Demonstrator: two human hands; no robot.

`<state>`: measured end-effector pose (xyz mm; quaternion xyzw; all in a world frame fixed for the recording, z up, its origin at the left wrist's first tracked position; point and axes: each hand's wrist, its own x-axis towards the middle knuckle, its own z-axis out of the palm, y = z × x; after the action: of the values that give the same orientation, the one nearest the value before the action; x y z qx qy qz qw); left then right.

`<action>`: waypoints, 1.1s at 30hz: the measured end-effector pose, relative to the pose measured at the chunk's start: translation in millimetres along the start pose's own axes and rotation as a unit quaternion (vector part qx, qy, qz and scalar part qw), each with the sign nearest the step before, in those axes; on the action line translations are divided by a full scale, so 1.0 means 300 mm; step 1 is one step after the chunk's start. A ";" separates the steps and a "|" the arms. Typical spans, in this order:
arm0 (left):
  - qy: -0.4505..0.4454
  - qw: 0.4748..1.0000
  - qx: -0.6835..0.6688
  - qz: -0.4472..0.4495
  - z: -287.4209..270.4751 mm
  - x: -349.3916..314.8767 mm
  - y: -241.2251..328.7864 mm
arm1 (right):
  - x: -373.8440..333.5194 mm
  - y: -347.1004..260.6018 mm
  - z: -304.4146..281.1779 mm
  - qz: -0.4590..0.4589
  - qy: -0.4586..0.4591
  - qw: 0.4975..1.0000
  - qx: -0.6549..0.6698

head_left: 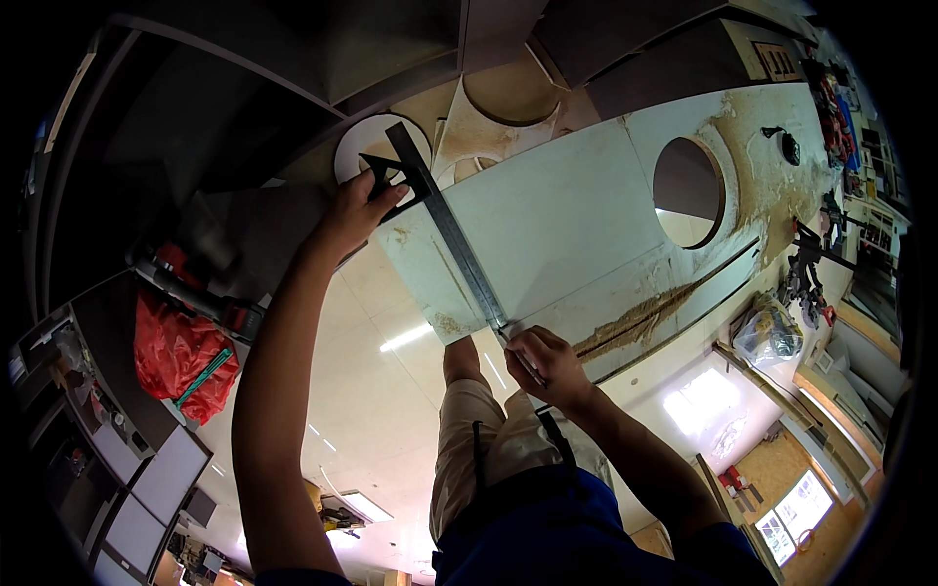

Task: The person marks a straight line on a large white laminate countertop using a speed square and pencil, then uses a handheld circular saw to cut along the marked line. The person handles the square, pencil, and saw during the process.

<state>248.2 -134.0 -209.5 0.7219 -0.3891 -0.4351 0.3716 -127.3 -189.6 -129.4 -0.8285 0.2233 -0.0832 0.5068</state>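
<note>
A white board (567,210) with a round hole (689,190) lies in front of me, dusted with sawdust. Across its left end lies a metal square ruler (451,230) with a black triangular handle. My left hand (354,210) presses on that black handle at the board's far left corner. My right hand (547,363) sits at the ruler's near end on the board's front edge, fingers closed around a thin pencil (518,356) whose tip touches the board beside the blade.
A round white cut-out disc (363,142) lies beyond the ruler's handle. A red bag (181,356) sits on the glossy floor at the left beside a red and black tool (200,293). Wooden panels lean at the top, workshop clutter at the right.
</note>
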 end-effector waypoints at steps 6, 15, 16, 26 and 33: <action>0.023 1.000 0.009 -0.004 0.004 -0.005 0.011 | 0.002 0.001 0.001 -0.007 0.001 1.000 -0.005; 0.050 0.998 0.029 0.018 0.008 -0.012 0.004 | 0.005 0.001 -0.017 -0.040 -0.028 0.999 -0.002; 0.053 0.998 0.036 0.025 0.009 -0.008 0.010 | 0.007 0.003 -0.019 -0.044 -0.027 0.999 -0.002; 0.046 0.988 0.144 -0.038 0.005 -0.039 0.181 | 0.067 0.005 0.010 -0.120 -0.076 0.953 -0.266; 0.082 0.991 0.105 -0.007 0.031 -0.033 0.021 | 0.107 -0.023 -0.014 -0.144 -0.118 0.939 -0.289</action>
<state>235.0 -129.7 -203.8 0.7930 -0.3958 -0.3340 0.3209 -98.4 -205.0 -124.2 -0.9665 0.0542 0.0112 0.2505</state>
